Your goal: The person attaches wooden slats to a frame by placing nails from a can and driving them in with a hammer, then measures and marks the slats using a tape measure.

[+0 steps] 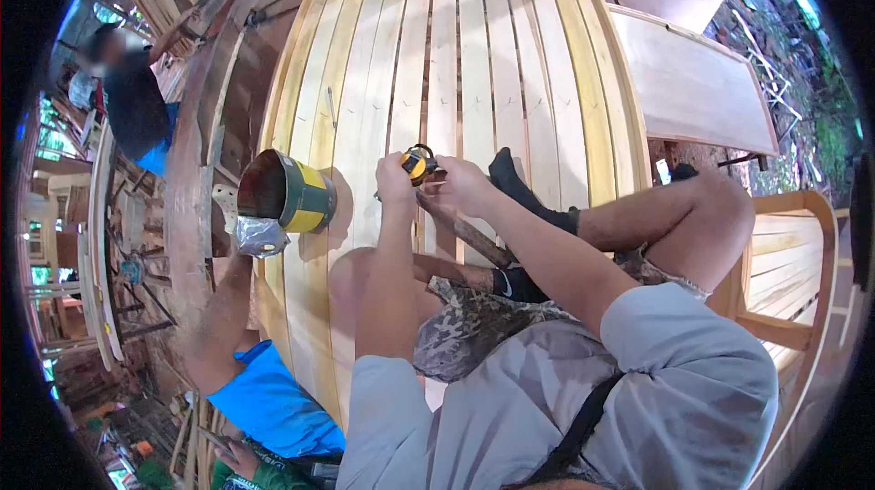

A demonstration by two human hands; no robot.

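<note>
Both my hands meet over the pale wooden slats. Between them is a black and yellow tape measure. My left hand has its fingers closed round the left side of it. The fingers of my right hand are pressed together at its right side. Below my hands a wooden-handled tool lies near my crossed legs, its far end partly hidden. A thin pencil-like stick rests on the slats. Small marks run in a row across the boards.
A yellow and green can stands on the slats at the left. Beside it a person's arm reaches in, near a silvery bag. Another person is at the upper left. Panels lie at the right.
</note>
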